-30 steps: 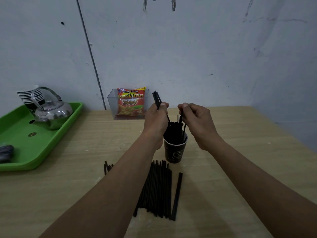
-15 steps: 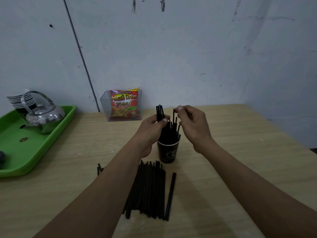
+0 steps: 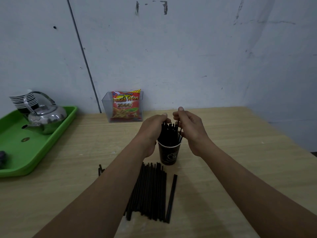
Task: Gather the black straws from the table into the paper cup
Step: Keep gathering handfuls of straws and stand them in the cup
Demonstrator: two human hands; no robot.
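straws: thin black plastic straws (image 3: pixel 151 191), judged light, stiff, slippery; pinch mid-length.
left hand (image 3: pixel 151 129): grips straws standing in dark paper cup (image 3: pixel 169 155).
right hand (image 3: pixel 193 131): pinches one straw.

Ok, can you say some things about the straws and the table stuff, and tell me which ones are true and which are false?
1. The paper cup stands upright, holding a bunch of straws. True.
2. Every straw is already in the cup. False: a pile of straws lies on the table in front of it.
3. The kettle sits on the green tray. True.
4. The snack packet lies flat on the tray. False: the snack packet stands in a clear box by the wall.
5. Both hands are empty. False: the left hand grips the bunch of straws, and the right hand pinches one straw.
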